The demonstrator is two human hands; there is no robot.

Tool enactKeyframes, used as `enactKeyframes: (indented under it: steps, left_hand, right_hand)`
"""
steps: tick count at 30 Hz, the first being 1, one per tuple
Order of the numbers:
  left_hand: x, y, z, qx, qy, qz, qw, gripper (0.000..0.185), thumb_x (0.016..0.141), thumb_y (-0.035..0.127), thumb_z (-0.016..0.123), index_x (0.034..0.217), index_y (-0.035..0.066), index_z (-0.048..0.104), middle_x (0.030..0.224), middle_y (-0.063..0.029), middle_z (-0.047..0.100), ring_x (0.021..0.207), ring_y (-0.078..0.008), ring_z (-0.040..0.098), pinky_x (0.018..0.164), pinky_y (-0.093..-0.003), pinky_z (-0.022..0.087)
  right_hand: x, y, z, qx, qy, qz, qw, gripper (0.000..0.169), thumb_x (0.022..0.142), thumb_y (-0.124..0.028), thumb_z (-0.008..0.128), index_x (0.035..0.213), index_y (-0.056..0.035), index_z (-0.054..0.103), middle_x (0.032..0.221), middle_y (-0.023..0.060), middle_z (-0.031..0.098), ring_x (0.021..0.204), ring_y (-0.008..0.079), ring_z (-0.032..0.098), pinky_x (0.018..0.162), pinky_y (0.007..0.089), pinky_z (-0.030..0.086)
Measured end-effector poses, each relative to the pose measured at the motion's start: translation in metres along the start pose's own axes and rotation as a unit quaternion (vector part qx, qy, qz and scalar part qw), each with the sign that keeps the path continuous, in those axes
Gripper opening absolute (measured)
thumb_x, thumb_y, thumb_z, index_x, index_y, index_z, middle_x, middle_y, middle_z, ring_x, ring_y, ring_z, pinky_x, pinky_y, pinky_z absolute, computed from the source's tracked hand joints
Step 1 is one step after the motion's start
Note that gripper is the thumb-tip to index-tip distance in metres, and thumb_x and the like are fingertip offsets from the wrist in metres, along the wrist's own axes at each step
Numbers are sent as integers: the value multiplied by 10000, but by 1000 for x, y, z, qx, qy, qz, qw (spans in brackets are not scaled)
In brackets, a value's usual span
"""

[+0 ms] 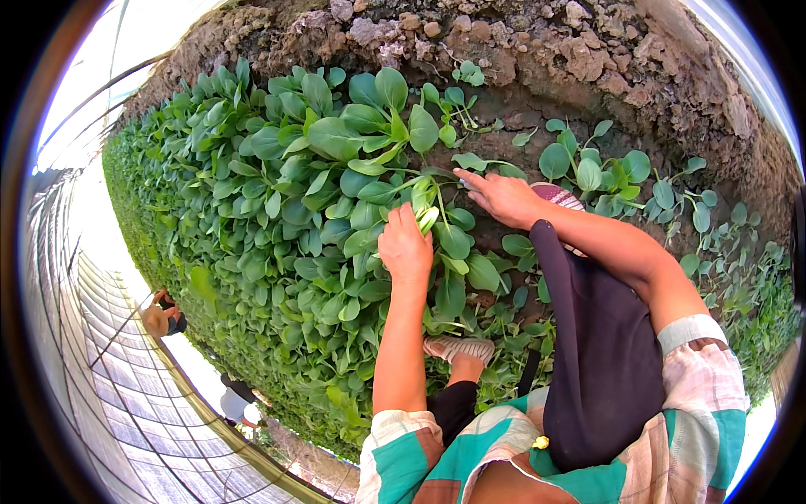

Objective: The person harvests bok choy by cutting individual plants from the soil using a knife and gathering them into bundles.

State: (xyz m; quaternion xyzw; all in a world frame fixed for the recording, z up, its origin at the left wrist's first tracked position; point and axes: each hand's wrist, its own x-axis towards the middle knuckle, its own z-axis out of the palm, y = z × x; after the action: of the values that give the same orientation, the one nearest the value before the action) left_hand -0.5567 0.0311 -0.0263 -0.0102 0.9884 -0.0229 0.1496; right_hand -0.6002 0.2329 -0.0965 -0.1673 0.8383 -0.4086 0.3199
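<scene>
My left hand point(406, 242) is closed around leafy greens point(428, 217) that look like young bok choy, their pale green stems showing beside the thumb. Broad leaves point(453, 242) hang below the grip. To its right, my right hand point(504, 195) is low over the soil, index finger stretched towards the plant bases. A thin grey blade point(437, 171), apparently a small knife, extends from its fingers to the stems; the handle is hidden in the palm. Dense uncut plants point(302, 164) stand directly left of both hands.
Loose plants point(592, 167) lie on brown soil at the right. A cloddy soil bank point(567, 50) runs along the top. My shoe point(459, 348) is among the greens, near a dark cloth point(598, 365) over my leg. Two people point(157, 320) are far left under a hooped cover point(126, 403).
</scene>
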Motion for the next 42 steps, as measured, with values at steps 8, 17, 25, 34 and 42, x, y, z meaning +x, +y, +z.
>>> enactKeyframes:
  steps: [8, 17, 25, 34, 42]
  left_hand:
    - [-6, 2, 11, -4, 35, -6, 999, 575, 610, 140, 776, 1118, 71, 515, 1024, -83, 559, 847, -268, 587, 705, -378, 448]
    - [-11, -12, 0, -156, 72, -41, 984, 540, 654, 97, 734, 1145, 46, 515, 1087, -113, 560, 954, -305, 569, 792, -384, 450]
    - [-37, -20, -4, -215, 166, 73, 960, 529, 681, 120, 723, 1162, 37, 520, 1121, -111, 580, 986, -302, 563, 810, -361, 436]
    - [-48, 30, -64, -304, 168, 3, 938, 602, 697, 20, 722, 1255, 19, 495, 1252, -153, 527, 1137, -319, 514, 984, -382, 395]
    - [25, 44, -89, -228, 49, 164, 958, 670, 642, 96, 732, 1255, 94, 462, 1032, -119, 595, 943, -315, 577, 858, -409, 435]
  right_hand:
    - [7, 11, 12, 1, 11, -33, 999, 475, 913, -282, 484, 1366, -188, 377, 865, 205, 627, 813, 391, 610, 711, 500, 484]
    - [-7, 18, 3, 54, -32, -21, 998, 438, 871, -285, 585, 1265, -126, 477, 807, 157, 640, 753, 326, 620, 672, 442, 492]
    - [16, -23, -4, 617, -67, 130, 773, 430, 850, -344, 663, 1150, -56, 552, 880, -15, 578, 685, 74, 543, 582, 211, 463]
    - [-2, -32, -44, 389, 198, -27, 899, 248, 815, -141, 682, 1034, -53, 604, 860, -5, 592, 798, 85, 530, 750, 240, 438]
    - [-26, -54, -66, 594, -12, -30, 804, 290, 887, -142, 624, 1144, -22, 561, 931, 18, 604, 803, 80, 563, 696, 250, 500]
